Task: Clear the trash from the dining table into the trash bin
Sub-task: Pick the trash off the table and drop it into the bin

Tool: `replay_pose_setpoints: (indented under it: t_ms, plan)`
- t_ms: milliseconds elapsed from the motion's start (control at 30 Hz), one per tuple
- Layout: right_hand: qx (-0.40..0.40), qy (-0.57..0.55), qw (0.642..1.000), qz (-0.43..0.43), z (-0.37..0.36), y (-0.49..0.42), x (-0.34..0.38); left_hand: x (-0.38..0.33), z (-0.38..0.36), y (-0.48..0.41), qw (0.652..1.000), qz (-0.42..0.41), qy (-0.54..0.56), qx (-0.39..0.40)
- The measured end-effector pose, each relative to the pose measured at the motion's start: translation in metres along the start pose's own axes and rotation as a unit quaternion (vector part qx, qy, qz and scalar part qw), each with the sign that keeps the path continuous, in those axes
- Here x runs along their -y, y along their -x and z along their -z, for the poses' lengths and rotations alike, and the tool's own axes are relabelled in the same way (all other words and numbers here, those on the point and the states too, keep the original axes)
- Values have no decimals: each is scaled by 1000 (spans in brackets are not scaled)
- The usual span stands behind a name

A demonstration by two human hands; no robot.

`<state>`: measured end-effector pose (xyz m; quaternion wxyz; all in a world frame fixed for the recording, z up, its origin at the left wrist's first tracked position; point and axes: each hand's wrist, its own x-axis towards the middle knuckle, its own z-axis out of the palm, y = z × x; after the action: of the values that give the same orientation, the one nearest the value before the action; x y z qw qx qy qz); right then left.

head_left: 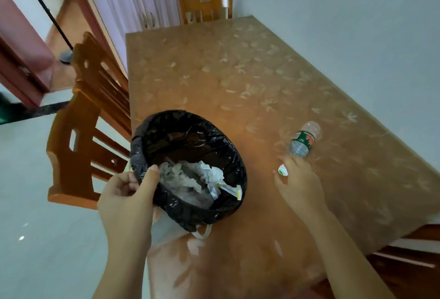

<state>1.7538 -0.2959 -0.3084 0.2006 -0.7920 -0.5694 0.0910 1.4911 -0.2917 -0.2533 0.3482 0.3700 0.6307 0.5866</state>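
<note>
Trash bin (190, 137): black-bagged, holds crumpled tissue.
Left hand (128, 196): grip pinching bin rim.
Right hand (300, 179): fingers spread, beside bottle (304, 139) lying on tabletop (238, 72).

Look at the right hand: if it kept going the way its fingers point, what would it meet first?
Most likely the plastic bottle lying on the table, just past the right hand; whether the fingertips already touch it is unclear.
</note>
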Motion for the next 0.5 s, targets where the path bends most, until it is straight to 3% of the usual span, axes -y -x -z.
replay_pose_setpoints:
  t_ms: [200, 367, 500]
  plan:
    - [-40, -53, 989, -135, -22, -36, -18, 4, -35, -47, 998, 24, -16, 48]
    - [-72, -120, 950, -278, -49, -58, -28, 2, -58, -84, 994, 36, -33, 99]
    - [-68, -149, 926, -339, -69, -72, -34, 7, -79, -100, 993, 30, -12, 118]
